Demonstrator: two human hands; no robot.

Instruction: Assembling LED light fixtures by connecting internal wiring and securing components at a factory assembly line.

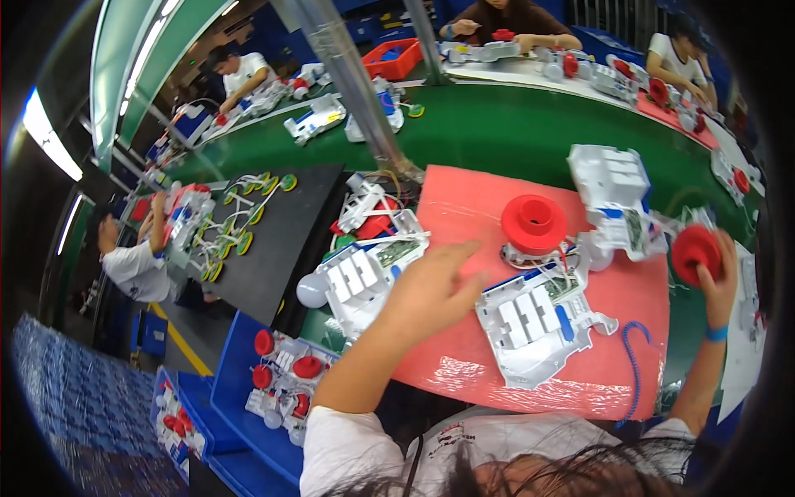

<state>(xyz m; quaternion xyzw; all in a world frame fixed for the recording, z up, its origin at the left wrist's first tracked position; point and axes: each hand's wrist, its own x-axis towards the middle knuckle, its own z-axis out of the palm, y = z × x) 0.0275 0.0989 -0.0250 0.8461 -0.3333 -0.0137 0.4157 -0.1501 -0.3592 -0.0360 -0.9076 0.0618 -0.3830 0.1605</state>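
My left hand [435, 290] is over the left side of a pink mat [464, 199], fingers stretched out and nothing in them. At the far right my right hand [722, 282] grips a red round flanged part [694, 253], which hides some of the fingers. Between the hands lies an opened white plastic housing [530, 327] with wires and a small circuit board. A red funnel-like part [534, 222] sits at its far end. Another white housing [613, 186] lies beyond, near the mat's far right corner. A third white housing [356, 282] is left of my left hand.
A blue coiled cord [636, 364] lies at the mat's right edge. Blue bins [232, 398] with similar assemblies stand at lower left. A metal post [356, 91] rises beyond the mat. Green conveyor [489, 124] runs across; several people work along it and at left.
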